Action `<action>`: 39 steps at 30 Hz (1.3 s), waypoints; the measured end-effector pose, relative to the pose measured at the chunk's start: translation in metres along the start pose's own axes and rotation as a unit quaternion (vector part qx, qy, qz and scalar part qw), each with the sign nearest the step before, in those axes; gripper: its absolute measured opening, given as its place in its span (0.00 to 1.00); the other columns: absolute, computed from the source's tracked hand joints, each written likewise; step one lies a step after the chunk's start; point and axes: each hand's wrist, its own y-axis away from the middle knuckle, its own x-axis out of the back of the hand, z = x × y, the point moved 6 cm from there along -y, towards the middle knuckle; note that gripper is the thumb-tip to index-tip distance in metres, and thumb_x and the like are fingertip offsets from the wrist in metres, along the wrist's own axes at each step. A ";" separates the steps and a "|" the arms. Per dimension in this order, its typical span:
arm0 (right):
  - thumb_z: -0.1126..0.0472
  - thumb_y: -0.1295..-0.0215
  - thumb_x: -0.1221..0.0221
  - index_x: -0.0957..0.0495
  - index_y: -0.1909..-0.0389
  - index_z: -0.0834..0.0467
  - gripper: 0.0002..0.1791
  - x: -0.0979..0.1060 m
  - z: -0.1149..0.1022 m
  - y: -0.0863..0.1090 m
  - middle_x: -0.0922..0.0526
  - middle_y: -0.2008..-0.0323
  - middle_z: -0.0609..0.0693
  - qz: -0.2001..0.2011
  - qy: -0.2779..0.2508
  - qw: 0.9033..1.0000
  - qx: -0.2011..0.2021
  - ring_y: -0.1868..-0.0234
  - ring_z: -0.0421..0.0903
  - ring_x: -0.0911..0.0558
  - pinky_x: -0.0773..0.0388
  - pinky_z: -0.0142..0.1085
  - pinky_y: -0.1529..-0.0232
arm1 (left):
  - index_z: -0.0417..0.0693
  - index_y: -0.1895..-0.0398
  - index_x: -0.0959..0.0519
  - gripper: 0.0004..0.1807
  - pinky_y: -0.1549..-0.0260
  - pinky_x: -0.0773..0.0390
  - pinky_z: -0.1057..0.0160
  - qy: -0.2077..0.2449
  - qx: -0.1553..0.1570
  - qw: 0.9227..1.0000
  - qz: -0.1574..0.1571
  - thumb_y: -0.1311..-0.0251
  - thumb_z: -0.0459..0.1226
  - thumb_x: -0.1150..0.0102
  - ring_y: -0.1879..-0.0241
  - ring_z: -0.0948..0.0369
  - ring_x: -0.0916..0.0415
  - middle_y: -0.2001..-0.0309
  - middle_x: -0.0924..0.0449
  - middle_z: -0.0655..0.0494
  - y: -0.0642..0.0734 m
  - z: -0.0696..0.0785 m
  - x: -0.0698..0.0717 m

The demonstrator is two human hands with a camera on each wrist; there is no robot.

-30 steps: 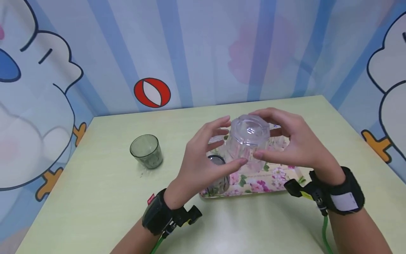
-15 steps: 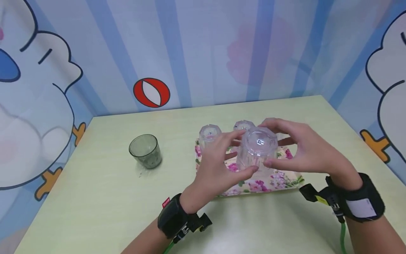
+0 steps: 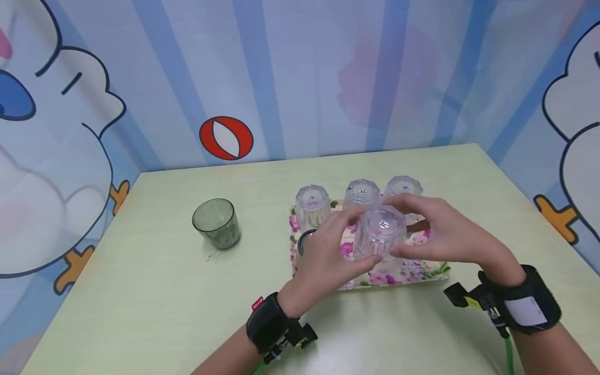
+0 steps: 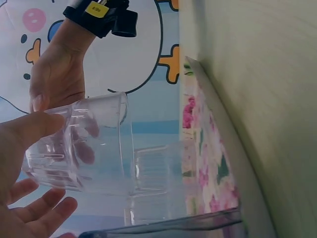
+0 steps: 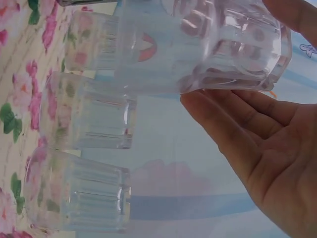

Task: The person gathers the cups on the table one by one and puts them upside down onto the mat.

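An upside-down clear glass (image 3: 380,237) hangs over the floral tray (image 3: 414,273), held between both hands. On its left side my left hand (image 3: 323,255) grips it with thumb and fingers. My right hand (image 3: 442,234) pinches its other side near the base, thumb in front. In the left wrist view, the glass (image 4: 94,144) has its wide rim apart from the tray. Behind it on the tray stand upturned clear glasses: a left one (image 3: 312,205), a middle one (image 3: 362,192) and a right one (image 3: 404,186). My left hand mostly hides a dark-rimmed glass (image 3: 304,240).
A grey-green glass (image 3: 217,224) stands upright on the pale table (image 3: 164,291), left of the tray. A patterned wall (image 3: 300,78) rises behind the table. Each wrist wears a black strap with a camera.
Both hands have carried the clear glass rightward and lower, toward the tray. The back glasses have come into clearer view, while the dark-rimmed glass is now mostly covered.
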 end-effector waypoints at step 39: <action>0.62 0.52 0.29 0.33 0.43 0.58 0.34 -0.042 0.034 -0.012 0.22 0.49 0.53 -0.080 -0.012 0.995 -0.060 0.46 0.55 0.20 0.14 0.36 0.57 | 0.50 0.37 0.31 0.42 0.31 0.36 0.42 -0.207 0.017 0.977 -0.040 0.55 0.54 0.28 0.41 0.56 0.24 0.43 0.20 0.55 0.004 -0.018 -0.021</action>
